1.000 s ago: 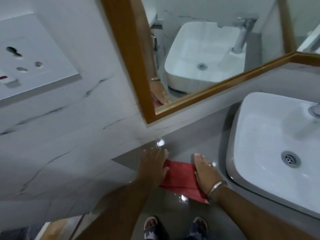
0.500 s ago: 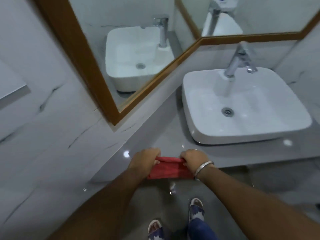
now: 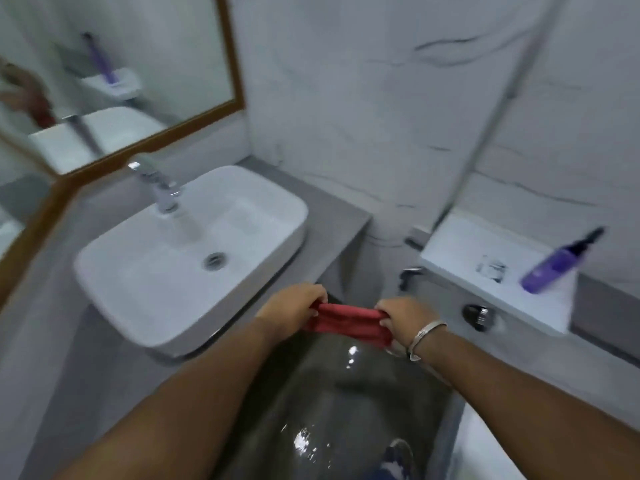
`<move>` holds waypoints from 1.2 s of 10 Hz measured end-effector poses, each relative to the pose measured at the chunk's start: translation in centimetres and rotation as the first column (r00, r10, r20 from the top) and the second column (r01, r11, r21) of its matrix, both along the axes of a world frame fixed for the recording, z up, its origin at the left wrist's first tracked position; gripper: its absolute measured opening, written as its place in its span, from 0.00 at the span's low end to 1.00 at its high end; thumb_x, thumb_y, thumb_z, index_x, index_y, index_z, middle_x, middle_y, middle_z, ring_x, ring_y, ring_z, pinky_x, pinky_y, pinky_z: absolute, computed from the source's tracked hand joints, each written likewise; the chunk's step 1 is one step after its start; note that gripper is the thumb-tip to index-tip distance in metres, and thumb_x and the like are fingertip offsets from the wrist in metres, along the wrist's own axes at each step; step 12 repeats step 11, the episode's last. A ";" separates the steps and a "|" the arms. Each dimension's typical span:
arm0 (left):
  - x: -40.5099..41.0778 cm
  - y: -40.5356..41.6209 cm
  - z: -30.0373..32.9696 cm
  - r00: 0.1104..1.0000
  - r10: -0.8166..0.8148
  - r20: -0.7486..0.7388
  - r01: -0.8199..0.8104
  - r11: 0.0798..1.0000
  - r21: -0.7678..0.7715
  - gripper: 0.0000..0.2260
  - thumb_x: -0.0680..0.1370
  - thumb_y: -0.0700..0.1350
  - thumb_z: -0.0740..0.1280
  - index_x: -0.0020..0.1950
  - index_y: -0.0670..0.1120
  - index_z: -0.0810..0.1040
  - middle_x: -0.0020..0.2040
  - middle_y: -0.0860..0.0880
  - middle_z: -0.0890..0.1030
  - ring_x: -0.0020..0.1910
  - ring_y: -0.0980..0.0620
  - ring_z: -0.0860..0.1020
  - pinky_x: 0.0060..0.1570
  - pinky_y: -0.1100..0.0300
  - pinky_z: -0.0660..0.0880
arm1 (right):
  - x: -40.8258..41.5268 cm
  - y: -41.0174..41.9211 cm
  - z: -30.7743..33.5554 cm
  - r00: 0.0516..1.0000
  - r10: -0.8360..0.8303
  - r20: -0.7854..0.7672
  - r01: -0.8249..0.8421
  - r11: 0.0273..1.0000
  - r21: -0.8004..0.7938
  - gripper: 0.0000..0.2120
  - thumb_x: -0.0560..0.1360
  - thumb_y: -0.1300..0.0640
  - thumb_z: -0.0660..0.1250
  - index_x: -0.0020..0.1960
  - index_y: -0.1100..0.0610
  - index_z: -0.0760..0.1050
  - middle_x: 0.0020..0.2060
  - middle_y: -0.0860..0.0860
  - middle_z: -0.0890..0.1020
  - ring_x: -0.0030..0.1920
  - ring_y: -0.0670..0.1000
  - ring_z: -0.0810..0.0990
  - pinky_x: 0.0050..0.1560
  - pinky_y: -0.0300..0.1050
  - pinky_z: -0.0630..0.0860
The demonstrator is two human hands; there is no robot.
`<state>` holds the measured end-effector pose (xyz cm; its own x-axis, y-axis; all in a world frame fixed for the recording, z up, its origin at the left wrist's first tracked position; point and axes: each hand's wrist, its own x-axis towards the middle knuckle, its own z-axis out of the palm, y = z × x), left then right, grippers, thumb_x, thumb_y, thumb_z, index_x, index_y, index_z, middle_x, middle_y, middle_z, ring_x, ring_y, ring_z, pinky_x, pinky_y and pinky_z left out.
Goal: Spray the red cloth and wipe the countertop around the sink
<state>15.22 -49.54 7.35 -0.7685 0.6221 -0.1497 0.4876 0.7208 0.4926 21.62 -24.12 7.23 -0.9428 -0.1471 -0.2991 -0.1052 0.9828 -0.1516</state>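
The red cloth [image 3: 346,323] is bunched and stretched between both hands, held in the air in front of the counter's right end. My left hand [image 3: 294,306] grips its left end and my right hand [image 3: 405,318], with a silver bangle on the wrist, grips its right end. The white basin [image 3: 187,258] with a chrome tap [image 3: 157,187] stands on the grey countertop [image 3: 329,209] to the left of the hands. A purple spray bottle [image 3: 557,263] stands tilted on a white ledge [image 3: 485,251] at the right, apart from both hands.
A wood-framed mirror [image 3: 121,81] hangs above the basin and reflects the bottle. White marble walls close the corner. A dark round fitting [image 3: 478,315] sits below the ledge. The glossy grey floor [image 3: 329,410] and one sandalled foot [image 3: 398,459] show below.
The cloth went from flat on the counter left of the basin to bunched and lifted between both hands. My view has swung right, past the basin, bringing the ledge and spray bottle into sight.
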 end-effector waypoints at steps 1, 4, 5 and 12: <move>-3.4 11.8 0.3 0.979 -0.204 -0.011 0.204 0.977 0.058 0.09 0.74 0.35 0.67 0.52 0.46 0.78 0.51 0.45 0.80 0.52 0.45 0.76 0.51 0.56 0.69 | 0.9 10.9 1.2 0.984 -0.179 -0.021 0.180 0.983 0.022 0.07 0.79 0.53 0.62 0.54 0.52 0.75 0.52 0.53 0.82 0.55 0.57 0.79 0.53 0.49 0.73; -12.3 33.5 1.6 0.919 -0.385 0.081 0.375 0.920 0.118 0.13 0.73 0.30 0.70 0.54 0.44 0.83 0.51 0.48 0.82 0.50 0.52 0.78 0.55 0.58 0.73 | -1.0 29.9 1.4 0.840 -0.542 -0.033 0.525 0.826 -0.207 0.11 0.78 0.59 0.65 0.59 0.56 0.79 0.55 0.56 0.81 0.57 0.57 0.77 0.60 0.50 0.72; -16.8 38.2 0.3 0.938 -0.330 0.108 0.318 0.941 0.112 0.14 0.76 0.31 0.69 0.59 0.44 0.82 0.57 0.47 0.82 0.55 0.50 0.79 0.60 0.52 0.76 | -4.4 32.9 -0.6 0.775 -0.632 -0.012 0.610 0.752 -0.250 0.17 0.78 0.64 0.63 0.66 0.57 0.74 0.60 0.57 0.79 0.59 0.58 0.78 0.61 0.50 0.74; -17.8 40.0 -9.3 0.745 -0.641 -0.187 0.516 0.730 -0.448 0.23 0.80 0.52 0.64 0.74 0.52 0.64 0.73 0.45 0.71 0.72 0.42 0.67 0.75 0.42 0.60 | -8.7 25.6 -8.7 0.682 -0.713 0.163 0.720 0.694 0.020 0.28 0.80 0.54 0.53 0.79 0.49 0.51 0.79 0.62 0.54 0.77 0.65 0.56 0.73 0.61 0.63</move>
